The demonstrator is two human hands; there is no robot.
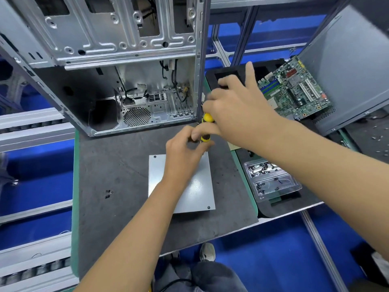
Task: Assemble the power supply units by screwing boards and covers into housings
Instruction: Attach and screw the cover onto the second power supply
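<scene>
A grey metal power supply unit (193,192) lies flat on the dark mat (117,186), its cover up, with screws at two visible corners. My right hand (237,108) grips a yellow and black screwdriver (207,127) standing over the unit's far right corner. My left hand (185,152) is curled round the lower shaft of the screwdriver, its fingers pinched near the tip. The tip and the corner under it are hidden by my hands.
An open silver computer case (126,60) stands at the back of the mat. A clear tray of screws (271,180) lies to the right, and a green motherboard (294,89) leans beyond it. A few loose black screws (108,194) lie on the mat at the left.
</scene>
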